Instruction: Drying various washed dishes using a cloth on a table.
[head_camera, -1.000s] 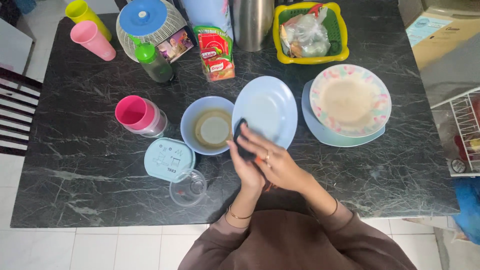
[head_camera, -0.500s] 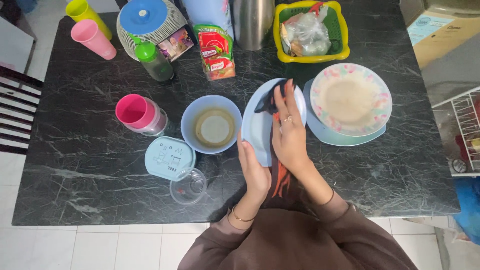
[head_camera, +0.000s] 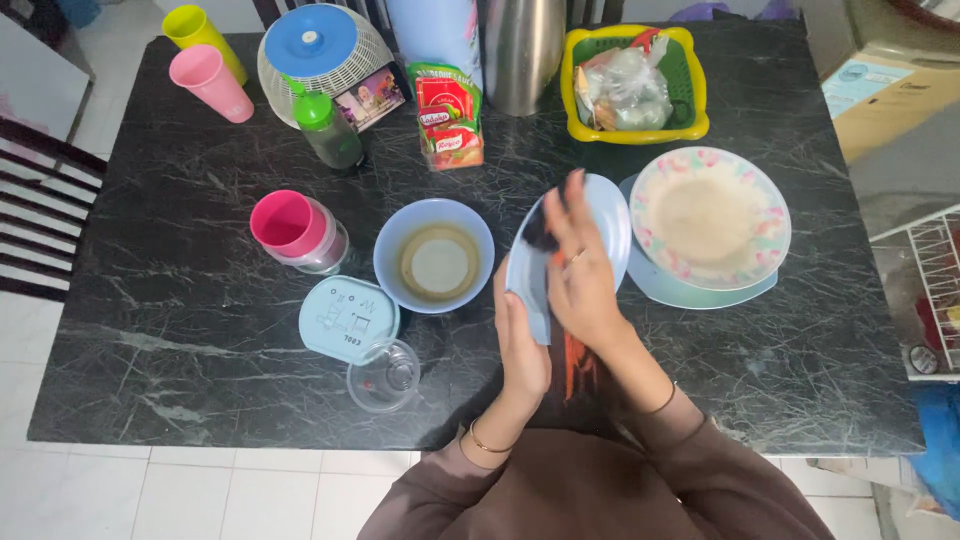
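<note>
Overhead, the left hand grips the lower edge of one pale blue plate, tilted, long axis toward the far right; the right hand presses a dark cloth on it (two bowls flank it)

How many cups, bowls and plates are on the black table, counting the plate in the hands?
Cups: 3, yellow, pink, dark pink
Bowls: 2, blue, flowery
Plates: 2, held one, one under flowery bowl
Total: 7
</note>
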